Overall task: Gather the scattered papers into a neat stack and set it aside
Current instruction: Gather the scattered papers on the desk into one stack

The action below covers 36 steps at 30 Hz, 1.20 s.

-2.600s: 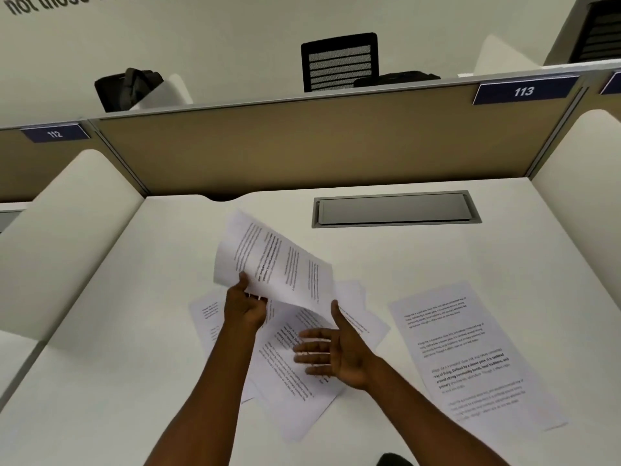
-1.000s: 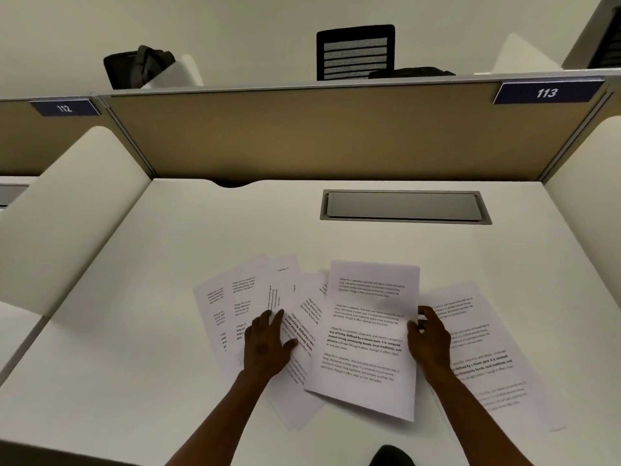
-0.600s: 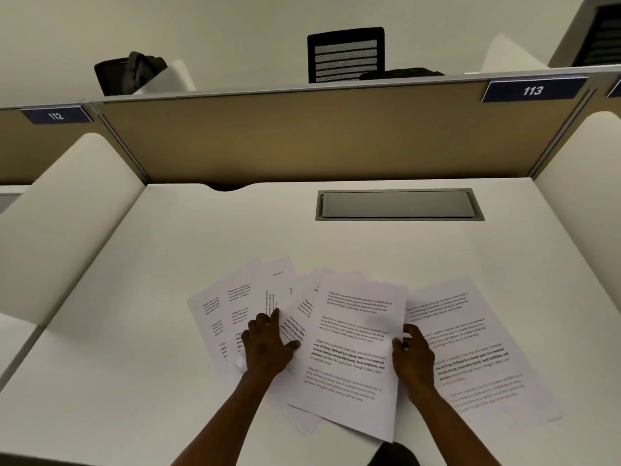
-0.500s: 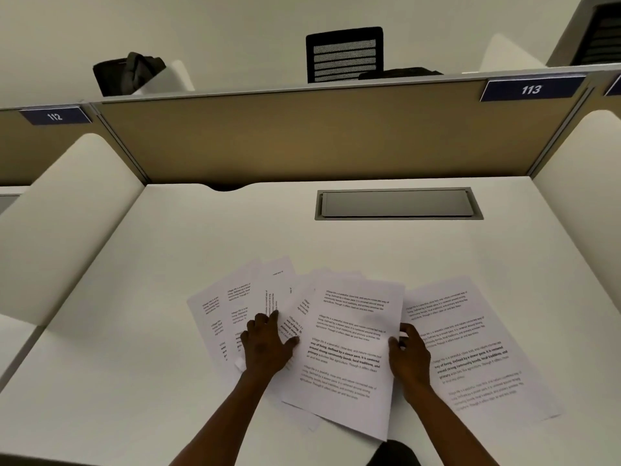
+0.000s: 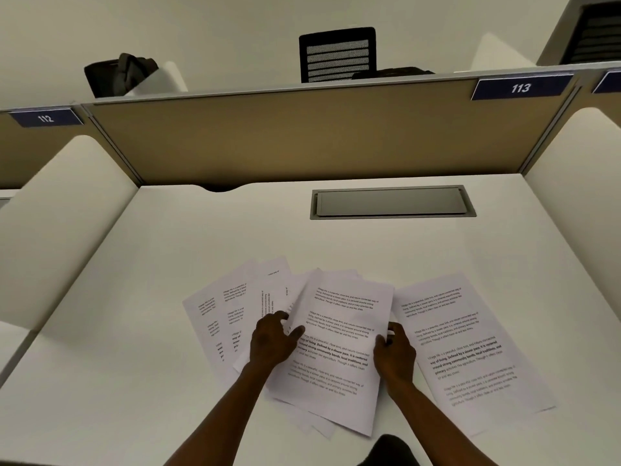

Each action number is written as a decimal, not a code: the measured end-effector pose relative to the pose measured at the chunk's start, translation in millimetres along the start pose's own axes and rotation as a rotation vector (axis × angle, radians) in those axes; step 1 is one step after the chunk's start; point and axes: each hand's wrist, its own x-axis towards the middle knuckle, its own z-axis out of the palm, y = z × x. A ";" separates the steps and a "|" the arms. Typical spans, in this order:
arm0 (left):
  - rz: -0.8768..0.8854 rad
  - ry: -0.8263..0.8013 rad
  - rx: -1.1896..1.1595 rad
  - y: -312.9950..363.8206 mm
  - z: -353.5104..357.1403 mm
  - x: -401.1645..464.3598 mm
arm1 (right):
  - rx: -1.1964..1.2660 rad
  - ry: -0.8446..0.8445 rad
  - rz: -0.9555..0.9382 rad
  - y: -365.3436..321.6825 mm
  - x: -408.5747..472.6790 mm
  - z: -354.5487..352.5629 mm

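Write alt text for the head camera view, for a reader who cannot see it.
Two bare hands work on printed papers fanned across a white desk: the left hand rests on the overlapping sheets, and the right hand grips the right edge of the top sheet. One more sheet lies apart to the right. Behind stands a tan divider with a label reading 113.
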 end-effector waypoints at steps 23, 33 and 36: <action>0.239 -0.606 -0.946 78.9 -39.2 -75.0 | 0.711 -0.205 0.078 7.6 1.9 -74.1; 0.049 -0.317 -0.679 60.5 9.5 -60.6 | 0.500 -0.200 0.028 27.9 -1.6 -91.8; 0.074 0.097 -0.396 39.6 12.2 -38.3 | 0.616 -0.172 0.140 37.0 0.0 -92.0</action>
